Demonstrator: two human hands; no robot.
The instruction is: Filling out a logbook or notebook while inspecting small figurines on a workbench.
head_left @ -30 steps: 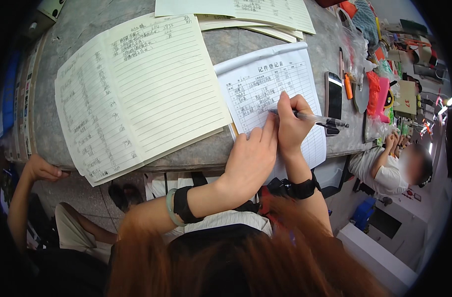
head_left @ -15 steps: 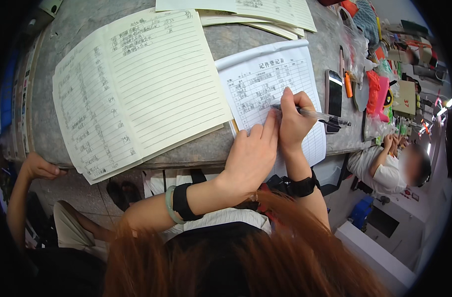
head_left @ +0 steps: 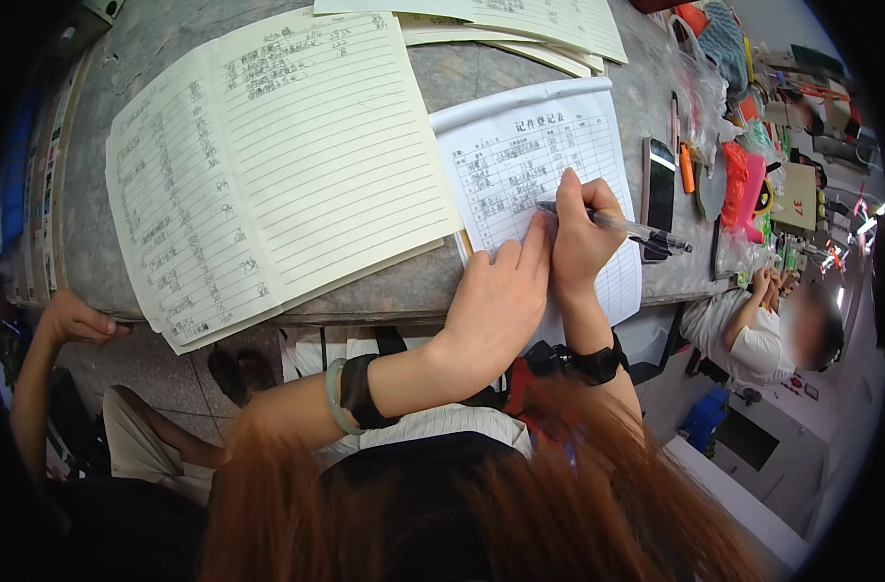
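Observation:
My right hand (head_left: 586, 233) is closed around a clear-barrelled pen (head_left: 638, 231), its tip on the printed form pad (head_left: 496, 233). Handwriting fills the upper rows of that white ruled table. Flat on the sheet, fingers stretched out, my left hand (head_left: 500, 303) rests against the right one with its fingertips near the pen tip. To the left lies an open notebook (head_left: 336, 175) with cream lined pages; its left page is covered in writing, its right page has some lines at the top. The notebook slightly overlaps the form's left edge.
On the grey table (head_left: 365, 308), a black phone (head_left: 659, 184), an orange marker (head_left: 687, 168) and plastic bags (head_left: 699, 97) lie right of the form. More lined papers (head_left: 549, 29) are at the far side. Another person's hand (head_left: 83, 318) holds the table edge at left; a seated person (head_left: 738, 330) is at right.
The view has shifted slightly, so the notebook and form appear a little farther right. My right hand still holds the pen on the form, and my left hand stays flat beside it.

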